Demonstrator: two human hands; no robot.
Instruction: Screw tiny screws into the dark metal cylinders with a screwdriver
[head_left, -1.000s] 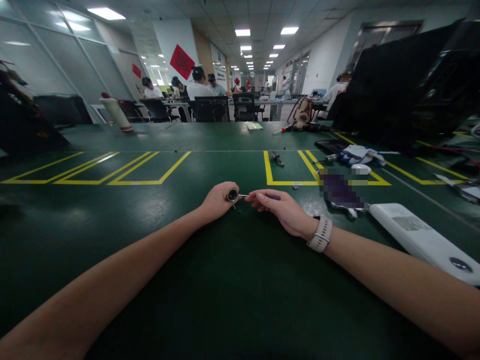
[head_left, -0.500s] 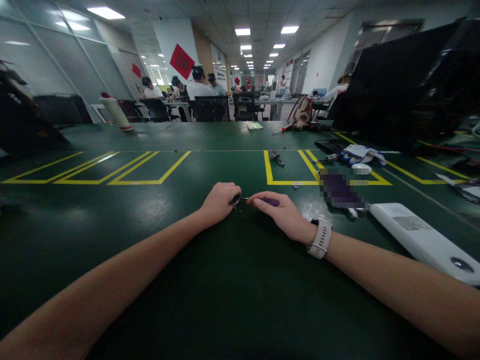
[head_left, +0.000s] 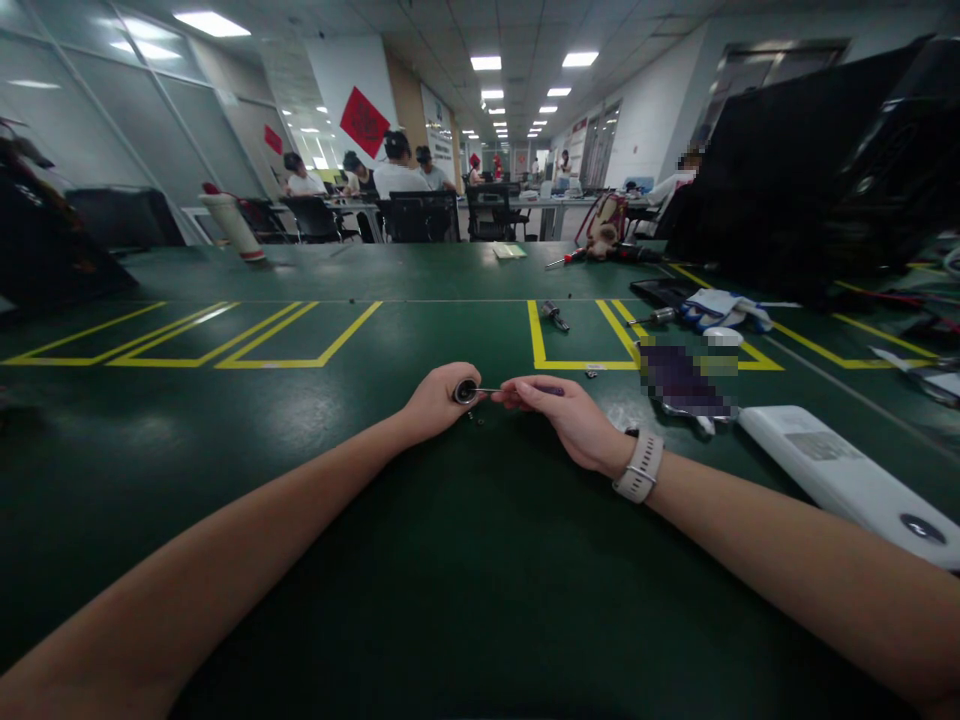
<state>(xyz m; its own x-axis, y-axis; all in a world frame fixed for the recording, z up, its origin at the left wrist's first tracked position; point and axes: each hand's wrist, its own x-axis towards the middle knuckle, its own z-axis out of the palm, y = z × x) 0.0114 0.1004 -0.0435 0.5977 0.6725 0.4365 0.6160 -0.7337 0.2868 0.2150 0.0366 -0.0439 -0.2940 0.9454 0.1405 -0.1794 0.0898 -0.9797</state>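
Note:
My left hand [head_left: 435, 400] is closed round a small round metal part [head_left: 464, 391], its open end turned toward me. My right hand [head_left: 570, 418] pinches a small screwdriver with a purple handle [head_left: 550, 390]; its thin shaft reaches left to the metal part. Both hands rest on the green table [head_left: 450, 560] near its middle. A few tiny dark screws [head_left: 475, 417] lie on the table just below the part. A light watch sits on my right wrist [head_left: 639, 467].
A white flat device [head_left: 840, 480] lies at the right. Farther back are gloves [head_left: 721, 309], screwdrivers [head_left: 555, 316] and yellow floor-tape boxes [head_left: 536, 340]. Black monitors [head_left: 810, 170] stand at the right. Several people sit at desks in the background.
The metal part dipped with its end turned away half a second ago; now my left hand holds it raised again with the open end facing me. My right hand rose slightly with it.

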